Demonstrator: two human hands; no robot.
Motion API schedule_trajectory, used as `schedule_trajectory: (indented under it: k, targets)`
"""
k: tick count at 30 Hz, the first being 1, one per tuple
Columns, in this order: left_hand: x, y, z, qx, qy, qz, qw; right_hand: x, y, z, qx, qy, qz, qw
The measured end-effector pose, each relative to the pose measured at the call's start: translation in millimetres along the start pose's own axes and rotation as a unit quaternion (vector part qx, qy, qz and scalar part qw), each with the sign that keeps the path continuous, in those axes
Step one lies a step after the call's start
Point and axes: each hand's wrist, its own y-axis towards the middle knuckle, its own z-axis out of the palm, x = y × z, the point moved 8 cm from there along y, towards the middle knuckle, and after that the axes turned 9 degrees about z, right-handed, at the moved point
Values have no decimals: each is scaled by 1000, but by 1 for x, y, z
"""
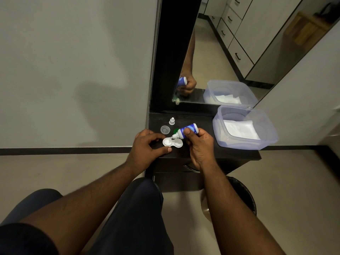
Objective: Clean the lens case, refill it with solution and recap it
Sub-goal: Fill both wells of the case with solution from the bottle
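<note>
A white two-well lens case (173, 142) lies uncapped on the black shelf (230, 153). My left hand (147, 148) holds its left end between curled thumb and fingers. My right hand (199, 144) grips a small blue-and-white solution bottle (187, 130), tilted with its nozzle over the case's left well. A clear round cap (165, 129) and the bottle's small white cap (172, 121) lie behind the case. A green cap (176, 131) shows partly behind the bottle.
A clear plastic tub (270, 137) holding white tissues stands on the shelf's right side. A mirror (230, 52) rises behind the shelf. A black bin (244, 196) stands on the floor below right. My knees are at the bottom.
</note>
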Motion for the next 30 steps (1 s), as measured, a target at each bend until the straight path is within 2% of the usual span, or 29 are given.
schedule_trajectory:
  k: [30]
  targets:
    - [4, -1, 2, 6, 3, -8, 1000, -1, -1, -1, -11, -13, 0, 1000]
